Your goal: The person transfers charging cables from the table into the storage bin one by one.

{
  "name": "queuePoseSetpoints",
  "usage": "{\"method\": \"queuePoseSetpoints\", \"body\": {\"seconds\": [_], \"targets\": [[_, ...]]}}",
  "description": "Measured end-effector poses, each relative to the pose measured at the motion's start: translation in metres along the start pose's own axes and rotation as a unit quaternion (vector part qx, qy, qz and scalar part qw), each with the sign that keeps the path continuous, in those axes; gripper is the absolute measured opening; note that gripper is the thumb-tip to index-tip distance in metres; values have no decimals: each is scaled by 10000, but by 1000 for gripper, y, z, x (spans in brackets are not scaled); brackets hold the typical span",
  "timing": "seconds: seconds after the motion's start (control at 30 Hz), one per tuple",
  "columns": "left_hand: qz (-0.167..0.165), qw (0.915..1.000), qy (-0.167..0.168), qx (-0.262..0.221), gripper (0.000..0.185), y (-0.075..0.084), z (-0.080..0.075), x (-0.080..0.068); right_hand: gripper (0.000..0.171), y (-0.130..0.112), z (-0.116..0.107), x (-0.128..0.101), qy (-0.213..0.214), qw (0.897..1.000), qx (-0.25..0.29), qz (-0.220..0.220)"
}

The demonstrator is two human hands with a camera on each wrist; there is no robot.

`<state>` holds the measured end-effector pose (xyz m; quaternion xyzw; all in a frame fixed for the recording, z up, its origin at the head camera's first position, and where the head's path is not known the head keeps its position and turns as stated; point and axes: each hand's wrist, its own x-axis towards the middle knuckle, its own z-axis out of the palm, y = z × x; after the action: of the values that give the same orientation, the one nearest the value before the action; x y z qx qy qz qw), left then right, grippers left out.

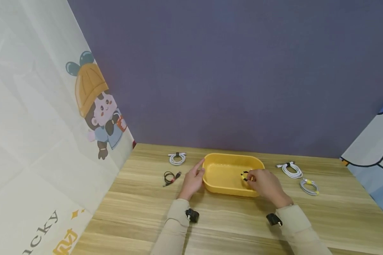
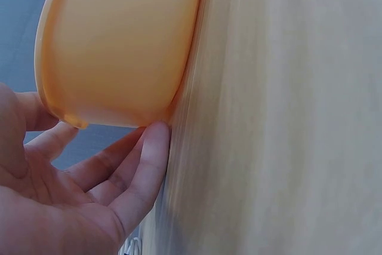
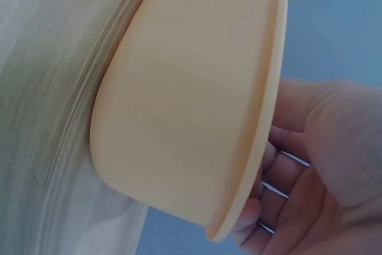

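A yellow plastic tray (image 1: 233, 156) stands on the wooden table (image 1: 229, 216). My left hand (image 1: 198, 170) rests with straight fingers against the tray's left outer wall; the left wrist view shows those fingers (image 2: 146, 165) touching the tray's wall (image 2: 119, 46) at the table surface. My right hand (image 1: 254, 177) reaches over the tray's right front rim and pinches a small coiled cable (image 1: 244, 175) with a black tie, held just inside the tray. In the right wrist view, thin white strands of the cable (image 3: 276, 189) run across my curled fingers (image 3: 298, 165) behind the tray's rim (image 3: 262, 117).
Left of the tray lie a white coiled cable (image 1: 177, 158) and a black cable (image 1: 170, 177). Right of it lie another white coil (image 1: 292, 169) and a grey coil with a yellow tie (image 1: 309, 186). Panels wall the table in at the back and on both sides.
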<state>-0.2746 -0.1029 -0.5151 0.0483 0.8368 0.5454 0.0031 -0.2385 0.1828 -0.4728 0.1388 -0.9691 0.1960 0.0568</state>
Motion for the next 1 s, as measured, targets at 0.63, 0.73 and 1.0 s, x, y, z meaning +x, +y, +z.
{"method": "queuePoseSetpoints", "body": {"seconds": [0.63, 0.73, 1.0], "targets": [[87, 10000, -4, 20, 46, 0, 2, 3, 11, -2, 2, 14, -470, 9978, -468, 21], [92, 9999, 27, 34, 45, -1, 2, 3, 13, -2, 3, 15, -482, 9975, -514, -68], [115, 9999, 33, 15, 46, -1, 2, 2, 26, 0, 6, 18, -809, 9962, -319, 42]]}}
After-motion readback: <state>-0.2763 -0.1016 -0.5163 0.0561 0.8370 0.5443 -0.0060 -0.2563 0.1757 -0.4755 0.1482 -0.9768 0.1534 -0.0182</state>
